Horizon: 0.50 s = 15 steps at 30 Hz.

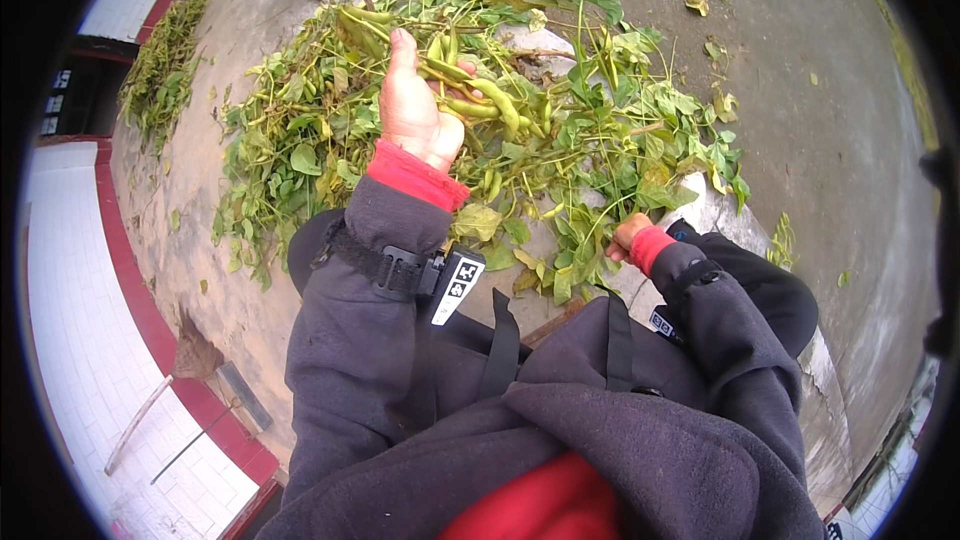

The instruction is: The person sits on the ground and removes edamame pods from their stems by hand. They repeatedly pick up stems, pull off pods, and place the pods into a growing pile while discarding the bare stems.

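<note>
My left hand (420,109) is turned palm up above the heap, its fingers curled around several plump yellow-green bean pods (491,101). Some of the pods stick out past the fingertips, and the fingers are partly hidden behind them. Lower and to the right, my right hand (628,236) is closed at the near edge of the heap, where leafy bean stems (592,229) run into its grip. What lies inside that fist is mostly hidden. Cut bean plants (315,142) with green and yellowing leaves spread in front of me, with more pods among them.
A second pile of bean plants (169,64) lies at the far left beside a white-tiled wall (82,255) with a red base. A broom (196,349) and a long-handled dustpan (244,397) stand by it. The concrete edge (750,229) drops off on the right, near a white shoe (691,202).
</note>
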### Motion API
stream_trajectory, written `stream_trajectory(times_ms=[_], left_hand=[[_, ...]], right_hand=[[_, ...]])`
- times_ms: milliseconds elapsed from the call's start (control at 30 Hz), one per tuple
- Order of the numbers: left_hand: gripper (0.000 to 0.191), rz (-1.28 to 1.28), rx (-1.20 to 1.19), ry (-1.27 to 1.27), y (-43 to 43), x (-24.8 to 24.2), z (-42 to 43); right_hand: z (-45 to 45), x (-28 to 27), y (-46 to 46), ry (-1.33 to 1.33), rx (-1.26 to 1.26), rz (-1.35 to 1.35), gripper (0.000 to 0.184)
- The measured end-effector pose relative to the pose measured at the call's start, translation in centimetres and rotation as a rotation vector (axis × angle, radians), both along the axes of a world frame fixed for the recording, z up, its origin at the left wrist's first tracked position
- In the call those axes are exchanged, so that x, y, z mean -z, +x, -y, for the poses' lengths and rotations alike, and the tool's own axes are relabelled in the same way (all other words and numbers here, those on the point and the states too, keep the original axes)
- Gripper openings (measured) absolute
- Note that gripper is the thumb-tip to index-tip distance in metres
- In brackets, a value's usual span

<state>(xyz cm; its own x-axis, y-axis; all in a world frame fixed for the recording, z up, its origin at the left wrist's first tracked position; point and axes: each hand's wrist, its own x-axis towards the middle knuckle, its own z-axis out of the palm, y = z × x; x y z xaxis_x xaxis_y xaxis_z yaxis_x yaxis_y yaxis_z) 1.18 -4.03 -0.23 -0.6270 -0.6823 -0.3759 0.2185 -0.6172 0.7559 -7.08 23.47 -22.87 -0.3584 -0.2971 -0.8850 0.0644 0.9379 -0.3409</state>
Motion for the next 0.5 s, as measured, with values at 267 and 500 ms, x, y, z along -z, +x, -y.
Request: stream_trajectory(times_ms=[267, 500], left_hand=[[0.039, 0.115, 0.055, -0.057, -0.4, 1.5, -0.9], [0.038, 0.167, -0.034, -0.056, -1.1, 1.6, -1.6]], right_hand=[[3.0, -13.1, -4.7, -1.187, 0.710, -0.098, 0.020], [1.2, -26.6, -7.4, -1.633, 0.670, -0.486, 0.022]])
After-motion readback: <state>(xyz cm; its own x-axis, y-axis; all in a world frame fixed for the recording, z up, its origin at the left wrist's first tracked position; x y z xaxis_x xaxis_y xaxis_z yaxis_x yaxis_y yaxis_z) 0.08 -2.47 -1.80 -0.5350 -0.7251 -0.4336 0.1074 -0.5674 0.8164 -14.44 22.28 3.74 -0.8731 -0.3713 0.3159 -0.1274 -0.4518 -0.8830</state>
